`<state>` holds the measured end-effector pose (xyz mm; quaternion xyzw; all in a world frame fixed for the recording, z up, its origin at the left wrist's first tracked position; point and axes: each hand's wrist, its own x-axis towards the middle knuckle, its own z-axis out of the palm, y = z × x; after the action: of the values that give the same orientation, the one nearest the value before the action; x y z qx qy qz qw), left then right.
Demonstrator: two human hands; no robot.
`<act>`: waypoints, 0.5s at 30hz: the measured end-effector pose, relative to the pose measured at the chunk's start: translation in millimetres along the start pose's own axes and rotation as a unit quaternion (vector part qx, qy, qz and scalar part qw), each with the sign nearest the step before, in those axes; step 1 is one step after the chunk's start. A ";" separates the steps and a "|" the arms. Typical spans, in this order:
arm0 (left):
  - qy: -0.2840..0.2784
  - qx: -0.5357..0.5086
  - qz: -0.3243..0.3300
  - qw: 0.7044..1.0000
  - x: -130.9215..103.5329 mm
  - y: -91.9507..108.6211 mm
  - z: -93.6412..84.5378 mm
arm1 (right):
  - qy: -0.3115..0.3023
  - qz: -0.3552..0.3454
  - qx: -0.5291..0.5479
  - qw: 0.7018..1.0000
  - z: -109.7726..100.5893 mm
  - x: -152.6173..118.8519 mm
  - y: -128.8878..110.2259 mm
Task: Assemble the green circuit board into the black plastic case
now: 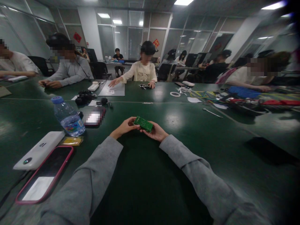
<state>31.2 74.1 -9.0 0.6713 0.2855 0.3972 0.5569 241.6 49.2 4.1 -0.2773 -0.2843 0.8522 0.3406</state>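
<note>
A green circuit board (pixel 143 123) is held above the dark green table (pixel 150 162), tilted down toward the right. My left hand (pixel 126 127) pinches its left end between thumb and fingers. At the right end, my right hand (pixel 157 132) grips the board, with fingers reaching under its lower edge. Both hands are near the middle of the view, in front of the grey sleeves.
On the left are a water bottle (pixel 69 118), a white power bank (pixel 39 150), a red-edged phone (pixel 45 175) and a yellow packet (pixel 72 141). Colourful cables (pixel 234 98) lie at the right. Across the table sits a person (pixel 142 70).
</note>
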 end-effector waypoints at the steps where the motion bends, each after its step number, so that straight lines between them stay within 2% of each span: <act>1: 0.006 0.005 -0.003 1.000 0.0 0.5 -0.2 | -0.007 0.008 -0.004 1.000 0.2 0.6 0.2; 4: 0.040 0.030 -0.015 0.999 0.3 1.6 0.1 | -0.019 0.012 -0.019 1.000 1.9 2.9 1.2; 9: 0.106 0.089 -0.041 0.990 0.0 4.9 2.8 | -0.018 -0.035 -0.080 0.996 6.0 7.3 6.0; 12: 0.120 0.112 -0.048 0.985 0.0 4.9 3.5 | -0.012 -0.093 -0.146 0.985 8.2 10.1 12.4; 15: 0.128 0.126 -0.048 0.982 0.5 2.6 2.6 | 0.035 -0.170 -0.226 0.958 12.6 12.6 20.5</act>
<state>33.5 72.6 -6.6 0.6651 0.4344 0.4134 0.4449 216.8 42.4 -4.6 -0.3243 -0.5006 0.6850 0.4184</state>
